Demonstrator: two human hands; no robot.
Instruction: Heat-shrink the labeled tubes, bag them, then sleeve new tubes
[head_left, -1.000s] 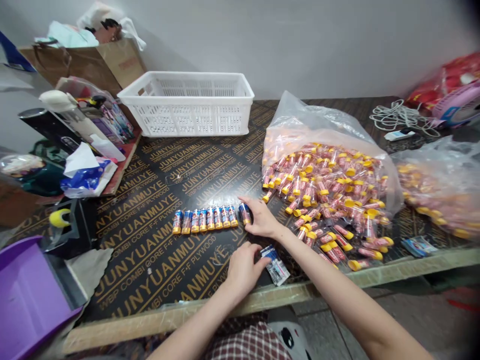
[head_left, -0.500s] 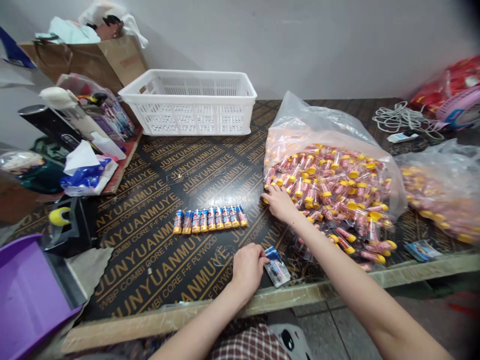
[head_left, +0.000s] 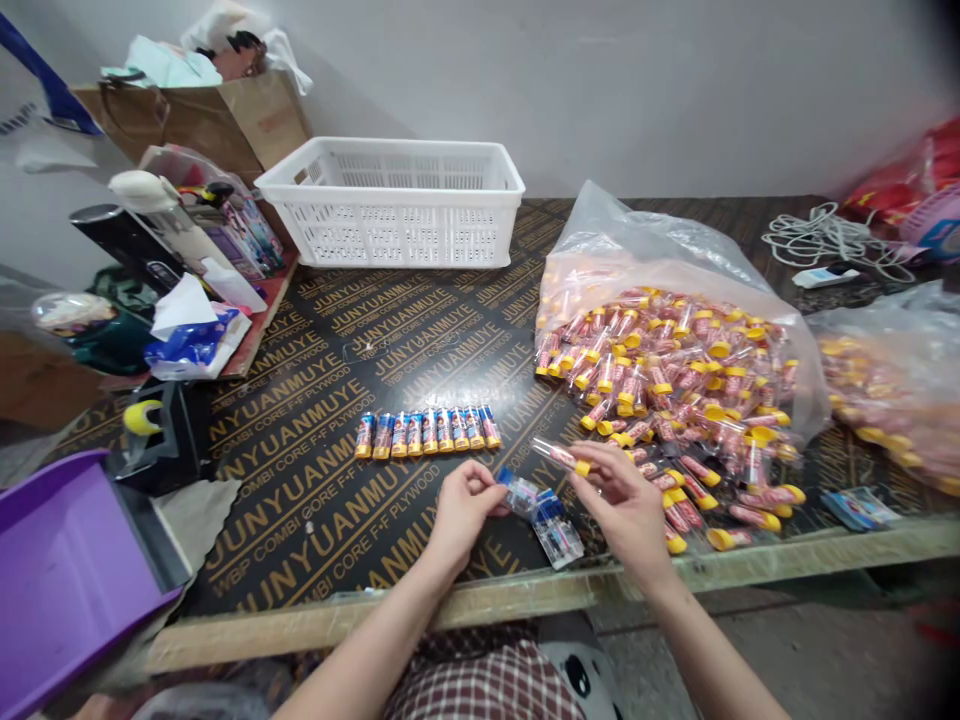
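My left hand (head_left: 459, 518) is closed, pinching a small blue and clear printed film piece (head_left: 520, 493) between thumb and fingertips. Just right of it, more such film pieces (head_left: 559, 535) lie on the table near its front edge. Between the fingers of my right hand (head_left: 628, 510) is a small clear tube (head_left: 556, 454) with a yellow cap and pinkish-red contents, its clear end pointing left. Beyond my left hand, a neat row of tubes in blue printed wraps (head_left: 429, 432) lies side by side. A heap of unwrapped yellow-capped tubes (head_left: 660, 375) spills from a plastic bag (head_left: 630, 230).
A white plastic basket (head_left: 397, 228) stands at the back. On the left are a purple dustpan (head_left: 67, 580), a tape dispenser (head_left: 161, 435) and bottles (head_left: 127, 255). Another bag of tubes (head_left: 892, 385), a coiled cable (head_left: 832, 240) and blue packets (head_left: 859, 508) lie at right.
My right hand has drawn back from the heap toward me and now holds a tube. My left hand has lifted one film piece off the others and shifted slightly left.
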